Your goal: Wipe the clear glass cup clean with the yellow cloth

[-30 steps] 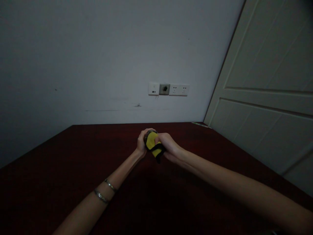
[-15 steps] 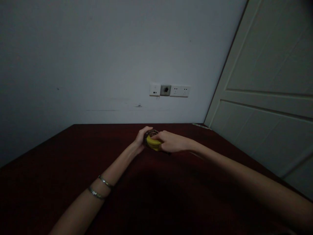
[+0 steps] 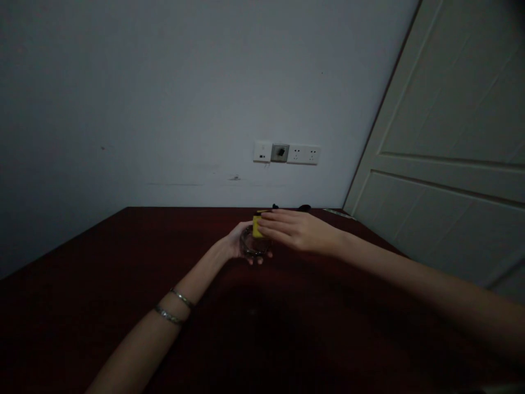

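Note:
My left hand (image 3: 238,246) wraps around a small clear glass (image 3: 252,245) held just above the dark red table (image 3: 123,284). My right hand (image 3: 293,230) sits over the glass's top right, fingers closed on a yellow cloth (image 3: 257,225) that shows only as a small patch at the fingertips. Most of the cloth is hidden under the right hand. Two thin bangles (image 3: 174,307) circle my left forearm.
A white wall stands behind the table with a row of sockets (image 3: 286,154). A pale panelled door (image 3: 451,148) runs along the right side. Small dark items (image 3: 303,207) lie at the table's far edge.
The right hand has lifted the yellow cloth out of the glass and turned palm down. The glass is now uncovered in the left hand and sits a little lower.

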Demonstrator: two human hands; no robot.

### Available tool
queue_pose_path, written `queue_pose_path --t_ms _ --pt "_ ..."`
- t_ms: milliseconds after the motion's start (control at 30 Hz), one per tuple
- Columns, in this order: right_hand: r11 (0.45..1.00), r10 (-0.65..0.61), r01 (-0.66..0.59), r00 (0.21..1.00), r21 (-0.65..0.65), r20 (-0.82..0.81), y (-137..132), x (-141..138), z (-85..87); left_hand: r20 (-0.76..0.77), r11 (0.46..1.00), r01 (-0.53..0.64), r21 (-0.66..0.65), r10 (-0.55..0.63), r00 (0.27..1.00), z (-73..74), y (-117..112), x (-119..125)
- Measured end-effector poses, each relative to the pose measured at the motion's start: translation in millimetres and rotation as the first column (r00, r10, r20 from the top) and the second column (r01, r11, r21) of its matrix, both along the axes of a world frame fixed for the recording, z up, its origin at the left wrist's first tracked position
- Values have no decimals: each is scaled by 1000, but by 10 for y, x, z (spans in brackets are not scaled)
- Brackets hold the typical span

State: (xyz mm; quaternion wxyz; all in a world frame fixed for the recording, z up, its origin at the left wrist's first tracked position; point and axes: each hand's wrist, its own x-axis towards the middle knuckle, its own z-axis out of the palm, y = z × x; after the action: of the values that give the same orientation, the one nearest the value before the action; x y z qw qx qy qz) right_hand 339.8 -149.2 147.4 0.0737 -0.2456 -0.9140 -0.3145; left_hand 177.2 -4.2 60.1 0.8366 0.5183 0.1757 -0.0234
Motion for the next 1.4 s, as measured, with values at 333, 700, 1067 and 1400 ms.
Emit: queue_pose_path --t_ms 333,700,1067,1400 --pt "976 200 -216 910 3 364 149 -86 -296 -161 975 223 28 -215 963 -124 -56 63" --pt "965 -254 243 959 94 127 50 -198 -552 -100 908 -310 280 349 932 234 -179 -3" --pt "721 -636 476 743 -504 -209 44 -656 -362 229 677 -708 204 670 706 252 -209 85" --pt "447 -856 -203 186 -871 -483 184 -653 -200 385 619 -784 40 714 584 191 -240 133"
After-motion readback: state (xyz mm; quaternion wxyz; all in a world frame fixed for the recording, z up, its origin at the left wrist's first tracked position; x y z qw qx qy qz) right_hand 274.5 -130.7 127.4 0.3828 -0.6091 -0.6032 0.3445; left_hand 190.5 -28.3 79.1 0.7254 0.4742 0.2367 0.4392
